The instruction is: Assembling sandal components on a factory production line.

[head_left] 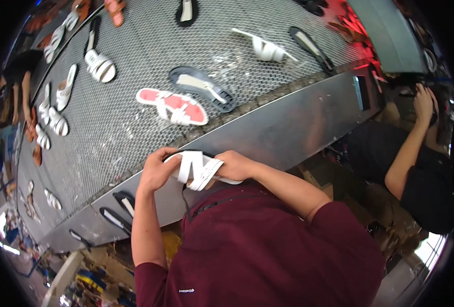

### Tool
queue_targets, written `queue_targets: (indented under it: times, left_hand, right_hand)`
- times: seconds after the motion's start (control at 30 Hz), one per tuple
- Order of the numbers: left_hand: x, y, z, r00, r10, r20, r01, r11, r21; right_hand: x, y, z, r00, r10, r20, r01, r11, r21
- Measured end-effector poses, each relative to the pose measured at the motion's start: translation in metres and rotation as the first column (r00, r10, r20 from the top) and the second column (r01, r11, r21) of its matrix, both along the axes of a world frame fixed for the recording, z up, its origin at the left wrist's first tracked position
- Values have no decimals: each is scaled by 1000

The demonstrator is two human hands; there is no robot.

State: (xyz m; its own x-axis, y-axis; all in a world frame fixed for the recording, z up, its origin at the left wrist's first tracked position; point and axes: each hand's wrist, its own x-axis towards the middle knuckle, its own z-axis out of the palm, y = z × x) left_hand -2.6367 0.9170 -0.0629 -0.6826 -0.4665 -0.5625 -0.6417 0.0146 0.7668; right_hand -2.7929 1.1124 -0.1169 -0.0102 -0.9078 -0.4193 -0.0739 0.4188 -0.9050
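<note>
Close to my body, at the near edge of the metal mesh conveyor, a white strappy sandal [190, 166] is held between both hands. My left hand [159, 170] is closed round one end of it, thumb on top. My right hand [235, 166] grips the other end, its fingertips partly hidden behind the straps. A dark edge shows along the sandal's far side; whether that is a separate sole I cannot tell. Just beyond, on the conveyor, lie a white sandal with a red footbed [178, 106] and a dark grey sole [199, 87] with a pale middle.
The mesh conveyor [140, 61] carries several more white sandals, brown sandals and black soles. A smooth metal rail [293, 130] runs along its near side, with black soles [115, 220] against it at left. At right sits another person [416, 169]; a grey-green machine housing [388, 36] stands beyond.
</note>
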Motion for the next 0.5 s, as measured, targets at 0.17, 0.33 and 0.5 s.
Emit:
queue_targets:
  times: [0.17, 0.33, 0.5]
  left_hand:
    - [-15, 13, -8, 988, -123, 98, 144, 959, -245]
    - [3, 19, -35, 998, 57, 42, -51, 992, -119]
    - [15, 32, -58, 976, 218, 17, -218, 976, -22]
  right_hand:
    - [-19, 3, 3, 999, 22, -39, -20, 999, 44]
    - [-41, 23, 1, 981, 36, -191, -9, 990, 141]
    - [-54, 39, 5, 960, 17, -280, 62, 961, 270]
